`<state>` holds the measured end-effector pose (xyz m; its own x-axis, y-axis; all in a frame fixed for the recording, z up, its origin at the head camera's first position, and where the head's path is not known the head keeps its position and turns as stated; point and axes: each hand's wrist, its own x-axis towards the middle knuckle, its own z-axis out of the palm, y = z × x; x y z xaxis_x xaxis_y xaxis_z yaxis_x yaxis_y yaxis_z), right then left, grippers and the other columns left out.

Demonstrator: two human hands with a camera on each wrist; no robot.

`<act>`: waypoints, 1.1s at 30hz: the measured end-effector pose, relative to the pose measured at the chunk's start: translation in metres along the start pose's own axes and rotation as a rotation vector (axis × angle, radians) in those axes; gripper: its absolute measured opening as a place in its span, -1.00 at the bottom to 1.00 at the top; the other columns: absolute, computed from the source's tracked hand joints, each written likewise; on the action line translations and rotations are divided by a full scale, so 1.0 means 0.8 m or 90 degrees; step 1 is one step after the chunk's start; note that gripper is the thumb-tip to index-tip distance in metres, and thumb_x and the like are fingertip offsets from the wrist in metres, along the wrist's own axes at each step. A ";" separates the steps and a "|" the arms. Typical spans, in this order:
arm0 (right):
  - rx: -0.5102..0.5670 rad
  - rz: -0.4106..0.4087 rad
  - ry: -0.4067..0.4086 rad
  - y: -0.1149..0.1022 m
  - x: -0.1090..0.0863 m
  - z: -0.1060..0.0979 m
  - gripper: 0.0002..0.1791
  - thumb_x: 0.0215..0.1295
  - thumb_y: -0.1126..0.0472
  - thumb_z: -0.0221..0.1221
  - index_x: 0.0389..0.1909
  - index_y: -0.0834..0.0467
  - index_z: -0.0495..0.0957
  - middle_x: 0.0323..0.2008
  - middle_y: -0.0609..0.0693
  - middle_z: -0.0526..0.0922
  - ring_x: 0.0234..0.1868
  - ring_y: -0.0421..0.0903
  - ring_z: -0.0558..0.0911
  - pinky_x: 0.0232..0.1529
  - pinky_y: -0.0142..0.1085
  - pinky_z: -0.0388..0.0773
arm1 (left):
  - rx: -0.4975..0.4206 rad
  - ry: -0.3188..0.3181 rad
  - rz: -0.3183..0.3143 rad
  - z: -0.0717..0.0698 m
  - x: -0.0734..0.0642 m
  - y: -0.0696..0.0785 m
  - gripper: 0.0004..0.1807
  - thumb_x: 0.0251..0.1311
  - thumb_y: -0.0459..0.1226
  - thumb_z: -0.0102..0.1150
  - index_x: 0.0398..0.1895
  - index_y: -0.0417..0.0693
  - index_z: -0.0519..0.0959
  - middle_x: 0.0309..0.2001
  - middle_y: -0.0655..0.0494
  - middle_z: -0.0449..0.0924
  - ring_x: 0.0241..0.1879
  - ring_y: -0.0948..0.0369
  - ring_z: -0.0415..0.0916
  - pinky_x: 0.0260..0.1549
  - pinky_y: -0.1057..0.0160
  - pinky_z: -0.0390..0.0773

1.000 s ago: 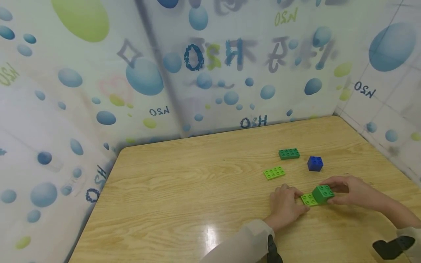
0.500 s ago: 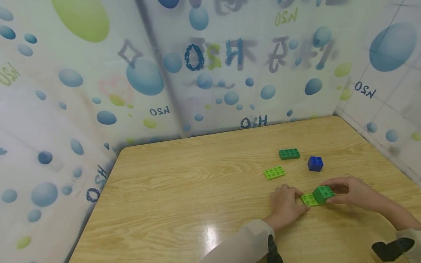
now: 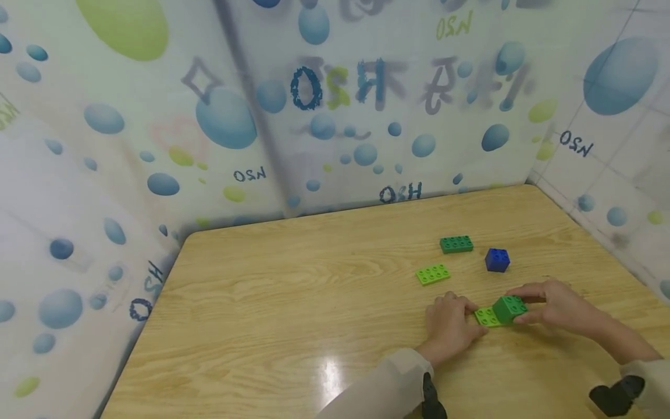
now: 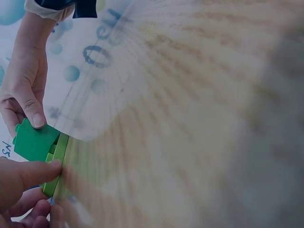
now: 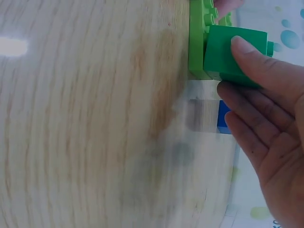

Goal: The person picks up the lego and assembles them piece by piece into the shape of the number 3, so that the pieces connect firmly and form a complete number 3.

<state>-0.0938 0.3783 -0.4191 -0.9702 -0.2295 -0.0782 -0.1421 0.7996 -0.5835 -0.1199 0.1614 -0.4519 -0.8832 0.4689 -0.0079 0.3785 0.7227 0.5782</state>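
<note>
"Bricks, where?"

"My right grip [image 3: 562, 308] pinches the green brick [image 3: 509, 309] on the right end of the near lime plate [image 3: 487, 317]; whether it's fully seated, I can't tell."

"Your left?"

"My left grip [image 3: 448, 323] pinches that plate's left end. Farther across the counter [image 3: 293, 291]: 1 blue brick [image 3: 497, 261], 1 dark green brick [image 3: 456, 244], 1 far lime plate [image 3: 433, 274]."

From my head view I look forward and down across the surface [image 3: 293, 302], while my two wrist views sit low and close, turned sideways, sharing the green block [image 5: 222, 53].
</note>
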 end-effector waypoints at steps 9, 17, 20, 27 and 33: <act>-0.052 -0.042 -0.016 -0.003 0.005 -0.002 -0.40 -0.11 -0.03 0.40 -0.09 0.30 0.60 -0.15 0.15 0.64 -0.16 0.13 0.60 -0.24 -0.19 0.51 | -0.015 0.000 0.002 0.005 0.002 -0.002 -0.68 -0.10 0.03 0.39 -0.21 0.32 0.63 -0.39 0.46 0.30 -0.39 0.44 0.18 -0.35 0.41 0.16; -0.028 -0.055 0.008 0.002 0.004 0.000 -0.41 -0.09 -0.02 0.39 -0.07 0.29 0.59 -0.12 0.19 0.63 -0.12 0.13 0.58 -0.20 -0.18 0.49 | -0.033 -0.004 0.008 0.005 0.003 -0.002 -0.68 -0.09 0.01 0.38 -0.21 0.27 0.63 -0.38 0.45 0.30 -0.38 0.42 0.19 -0.33 0.39 0.16; -0.013 -0.045 0.014 0.004 0.003 0.001 -0.40 -0.07 -0.01 0.39 -0.06 0.31 0.58 -0.11 0.22 0.61 -0.10 0.16 0.58 -0.18 -0.19 0.49 | -0.039 -0.009 0.002 0.003 0.004 0.000 -0.68 -0.10 0.01 0.39 -0.21 0.26 0.64 -0.38 0.44 0.31 -0.37 0.41 0.20 -0.32 0.38 0.16; 0.046 -0.010 0.022 0.005 -0.001 0.007 -0.37 -0.06 0.03 0.40 -0.03 0.39 0.54 -0.09 0.24 0.61 -0.09 0.02 0.59 -0.19 -0.42 0.46 | -0.034 -0.012 -0.002 0.001 0.004 0.002 -0.67 -0.11 0.02 0.40 -0.21 0.26 0.64 -0.39 0.44 0.32 -0.38 0.41 0.20 -0.33 0.39 0.16; 0.051 0.001 0.012 0.004 -0.002 0.012 -0.32 -0.03 0.00 0.37 0.01 0.41 0.51 -0.06 0.24 0.59 -0.04 0.13 0.57 -0.15 -0.35 0.48 | -0.040 -0.011 -0.005 0.004 0.005 0.000 -0.67 -0.14 0.01 0.42 -0.22 0.26 0.65 -0.39 0.44 0.33 -0.37 0.41 0.22 -0.31 0.38 0.18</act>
<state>-0.0906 0.3760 -0.4286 -0.9742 -0.2163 -0.0641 -0.1247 0.7531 -0.6459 -0.1227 0.1651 -0.4549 -0.8808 0.4727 -0.0265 0.3534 0.6936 0.6277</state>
